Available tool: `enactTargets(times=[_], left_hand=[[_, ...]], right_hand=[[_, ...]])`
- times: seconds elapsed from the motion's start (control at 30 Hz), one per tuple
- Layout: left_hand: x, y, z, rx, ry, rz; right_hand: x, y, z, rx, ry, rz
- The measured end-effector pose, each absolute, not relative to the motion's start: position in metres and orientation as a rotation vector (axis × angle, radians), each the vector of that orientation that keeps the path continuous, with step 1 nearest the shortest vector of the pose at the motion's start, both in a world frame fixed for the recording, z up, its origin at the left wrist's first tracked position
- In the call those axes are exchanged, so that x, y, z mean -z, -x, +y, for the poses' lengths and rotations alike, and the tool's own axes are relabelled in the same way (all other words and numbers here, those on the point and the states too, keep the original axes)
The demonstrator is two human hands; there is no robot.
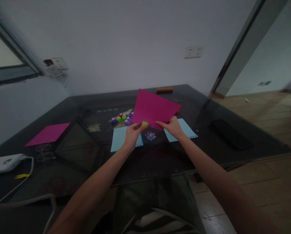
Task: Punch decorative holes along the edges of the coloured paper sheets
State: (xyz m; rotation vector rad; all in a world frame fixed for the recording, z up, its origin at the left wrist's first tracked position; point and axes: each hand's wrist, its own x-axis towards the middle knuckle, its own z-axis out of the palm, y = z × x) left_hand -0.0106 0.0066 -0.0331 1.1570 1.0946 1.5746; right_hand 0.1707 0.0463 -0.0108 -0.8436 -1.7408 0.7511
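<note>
In the head view my left hand is closed around a small yellow-green craft punch at the near edge of a magenta paper sheet. My right hand pinches the same edge farther right, between thumb and fingers. A row of small punched holes runs along that edge between my hands. The sheet is raised and tilted above the table. Beneath it lies a small heap of blue and pink paper bits. A light blue sheet rests under my left hand, and another light blue sheet with edge holes lies by my right wrist.
Several purple, green and red punches sit behind the left blue sheet. Another magenta sheet, glasses and a white power strip are at the left. A black flat object lies right on the dark table; a brown roll lies behind.
</note>
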Motion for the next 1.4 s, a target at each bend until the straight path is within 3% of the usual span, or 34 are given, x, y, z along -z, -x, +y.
enactTargets(times=[1.03, 1.4], left_hand=[[0.039, 0.008, 0.01, -1.429, -1.039, 0.963], [0.038, 0.013, 0.011, -1.241, -1.248, 1.178]], right_hand=[[0.014, -0.175, 0.056, -0.782, 0.889, -1.697], [0.016, -0.178, 0.063, -0.78, 0.906, -1.618]])
